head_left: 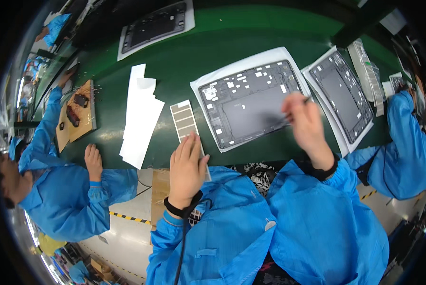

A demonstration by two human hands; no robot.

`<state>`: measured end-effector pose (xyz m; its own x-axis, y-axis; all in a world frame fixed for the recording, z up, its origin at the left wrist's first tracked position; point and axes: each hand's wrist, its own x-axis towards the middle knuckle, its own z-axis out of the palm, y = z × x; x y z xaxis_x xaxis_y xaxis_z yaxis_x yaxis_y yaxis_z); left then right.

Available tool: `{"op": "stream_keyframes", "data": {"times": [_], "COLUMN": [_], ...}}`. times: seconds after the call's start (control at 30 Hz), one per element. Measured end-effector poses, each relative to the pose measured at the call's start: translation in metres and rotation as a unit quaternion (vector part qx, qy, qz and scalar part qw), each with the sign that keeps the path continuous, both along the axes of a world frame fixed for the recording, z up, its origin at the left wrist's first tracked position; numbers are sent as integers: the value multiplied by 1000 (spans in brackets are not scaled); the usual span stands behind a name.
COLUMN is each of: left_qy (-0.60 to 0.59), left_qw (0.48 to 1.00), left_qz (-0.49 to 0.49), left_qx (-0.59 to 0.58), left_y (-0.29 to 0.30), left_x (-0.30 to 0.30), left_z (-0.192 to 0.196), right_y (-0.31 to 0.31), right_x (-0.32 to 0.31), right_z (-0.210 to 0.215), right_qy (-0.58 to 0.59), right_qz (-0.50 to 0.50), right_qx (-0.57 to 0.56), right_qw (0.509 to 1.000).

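My left hand (186, 166) lies with its fingers stretched out on the lower part of a white strip (183, 118) that bears a row of brownish-grey rectangular stickers. Over the right side of a dark grey tablet housing (251, 107) hovers my right hand (307, 124), its fingers pinched together and slightly blurred. Something thin and dark shows at those fingertips, too smeared to name. White patches and small parts dot the housing, which rests on a white sheet (279, 54).
White papers (140, 118) lie left of the strip. A second housing (343, 92) sits to the right, another (153, 28) at the back. A co-worker (65, 190) sits on the left by a cardboard piece (85, 114) with dark parts; another's blue sleeve (402, 142) is at the right.
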<state>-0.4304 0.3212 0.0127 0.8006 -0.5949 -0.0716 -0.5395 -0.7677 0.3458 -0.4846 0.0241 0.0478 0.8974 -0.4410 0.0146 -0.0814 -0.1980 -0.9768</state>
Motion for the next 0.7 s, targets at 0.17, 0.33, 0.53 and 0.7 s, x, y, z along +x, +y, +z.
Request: {"op": "stream_keyframes", "data": {"times": [0.17,0.33,0.53,0.7], "left_qy": [-68,-99,-81,-72], "left_qw": [989,986,990,991], "left_qz": [19,-47,-43,-35], "left_qx": [-133,-127,-107,-109], "left_y": [1,4,5,3], "left_x": [15,24,22,23], "left_z": [-23,-37,-36,-35], "right_y": [70,109,111,113], "right_x": [57,105,118,119], "right_z": [-23,-48,-59,-62], "right_qy": [7,37,32,34], "right_qz": [140,163,169,187], "right_qx": [230,108,43,39], "right_qw": [963,980,984,981]}}
